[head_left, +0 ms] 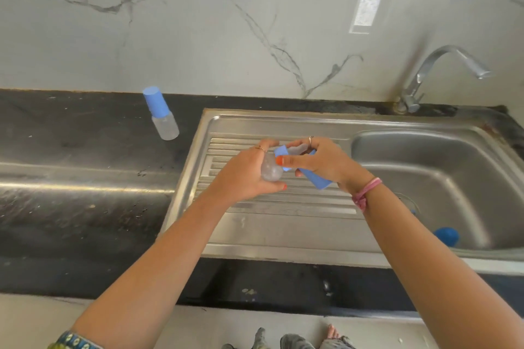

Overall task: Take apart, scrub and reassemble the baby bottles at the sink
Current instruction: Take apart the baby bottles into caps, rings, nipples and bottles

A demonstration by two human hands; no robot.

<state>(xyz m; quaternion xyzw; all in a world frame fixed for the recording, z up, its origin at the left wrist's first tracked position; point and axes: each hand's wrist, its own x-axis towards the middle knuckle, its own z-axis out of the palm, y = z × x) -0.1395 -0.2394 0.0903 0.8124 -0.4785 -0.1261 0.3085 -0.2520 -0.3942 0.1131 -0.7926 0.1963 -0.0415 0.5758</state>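
The left hand (249, 171) curls its fingers and thumb round a small clear bottle body (271, 170), holding it above the ribbed draining board (283, 207) of the steel sink (312, 252). Touching it from the right, the right hand (320, 163) pinches the blue collar (280, 151) with the clear teat (297, 148) at the bottle's mouth between thumb and forefinger, while its lower fingers clasp a blue cap (319, 180) that sticks out toward the near right. Whether the collar is screwed on or loose cannot be told, since the fingers cover the joint. A pink band (365, 193) circles the right wrist, and both hands wear rings. The right forearm crosses in front of the basin (442, 178), hiding part of its floor; a round blue thing (446, 236) lies in the basin's near left corner, partly behind that arm. Far right, a chrome tap (442, 71) rises from the back of the counter, its spout pointing right. Well to the left on the dark worktop (85, 136), near the marble wall (226, 22), a second bottle (161, 113) stands whole: a clear body under a tall blue cap. The held bottle looks empty, with a cloudy wet sheen.
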